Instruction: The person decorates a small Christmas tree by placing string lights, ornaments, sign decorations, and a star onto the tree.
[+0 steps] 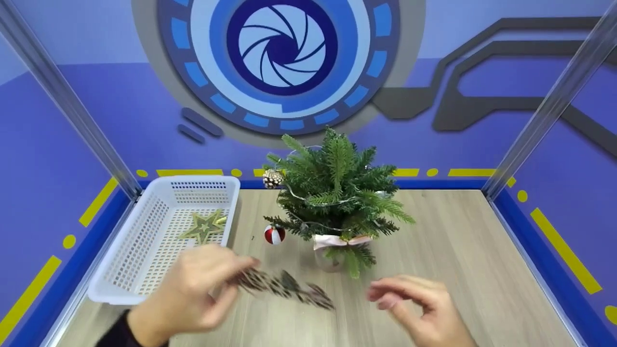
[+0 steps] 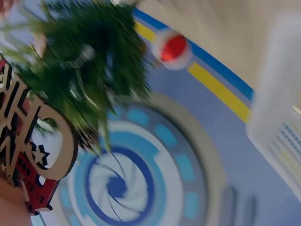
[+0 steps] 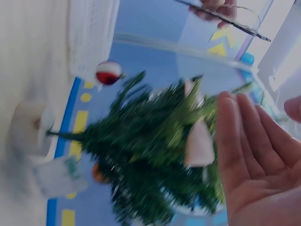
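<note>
My left hand pinches a flat wooden cutout ornament, held in front of the tree and blurred by motion. In the left wrist view the ornament has letter-like shapes, a small star and a red house-like part. A thin loop of string hangs from it in the right wrist view. My right hand is empty, fingers loosely extended, apart from the ornament; its palm faces the right wrist camera. Between and beyond the hands stands a small green Christmas tree in a pale pot.
On the tree hang a pinecone, a red-and-white bauble, a pale pink bow and a wire light string. A white plastic basket at left holds a gold star. Blue panels wall the wooden table.
</note>
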### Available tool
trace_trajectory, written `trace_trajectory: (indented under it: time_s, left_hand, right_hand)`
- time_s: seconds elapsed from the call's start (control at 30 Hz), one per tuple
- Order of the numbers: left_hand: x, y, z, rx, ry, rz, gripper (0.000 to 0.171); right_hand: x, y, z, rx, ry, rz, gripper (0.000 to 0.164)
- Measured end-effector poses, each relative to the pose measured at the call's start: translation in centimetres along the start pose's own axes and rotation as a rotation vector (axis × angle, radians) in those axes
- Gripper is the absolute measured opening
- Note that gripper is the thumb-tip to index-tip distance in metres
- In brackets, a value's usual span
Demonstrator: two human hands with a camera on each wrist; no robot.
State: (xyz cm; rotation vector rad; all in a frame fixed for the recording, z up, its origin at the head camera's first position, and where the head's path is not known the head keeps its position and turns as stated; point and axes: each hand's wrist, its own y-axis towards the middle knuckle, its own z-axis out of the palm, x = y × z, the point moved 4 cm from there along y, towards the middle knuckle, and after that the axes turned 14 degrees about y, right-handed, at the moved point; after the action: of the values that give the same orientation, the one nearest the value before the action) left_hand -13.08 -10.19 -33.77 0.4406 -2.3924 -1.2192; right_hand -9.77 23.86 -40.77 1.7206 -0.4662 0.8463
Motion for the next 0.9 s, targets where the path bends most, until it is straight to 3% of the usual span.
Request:
trace_trajectory:
  time_s: [0.1, 0.2, 0.3, 0.43, 0.63, 0.73, 0.9]
  left_hand:
    - [-1.8, 0.1, 1.4, 0.111, 0.032, 0.024, 0.046]
    - [-3.2, 0.1, 2.8, 0.219, 0.060, -0.003, 0.049]
    - [-4.0, -0.2, 4.2, 0.295, 0.085, -0.049, 0.052]
    - [-4.3, -0.4, 5.6, 0.346, 0.090, -0.105, 0.055]
    - [-4.3, 0.5, 5.4, 0.300, 0.056, -0.140, 0.054]
    - [-4.6, 1.3, 4.9, 0.229, 0.052, -0.085, 0.047]
    - [-5.1, 2.9, 3.9, 0.101, 0.066, -0.006, 0.022]
  right_hand:
    - [0.5, 0.5, 1.5, 0.107, -0.040, 0.014, 0.048]
    - [0.3, 1.0, 2.6, 0.154, -0.084, 0.016, 0.053]
    - [-0.5, 1.3, 3.1, 0.116, -0.093, 0.018, 0.044]
    - [-1.7, 1.1, 2.6, 0.010, -0.022, 0.136, 0.025]
    - [-1.5, 0.8, 1.0, -0.066, 0.024, 0.239, 0.019]
    - [-0.7, 0.6, 0.1, -0.089, 0.033, 0.271, 0.020]
    - [0.3, 0.4, -1.1, -0.073, 0.080, 0.291, 0.020]
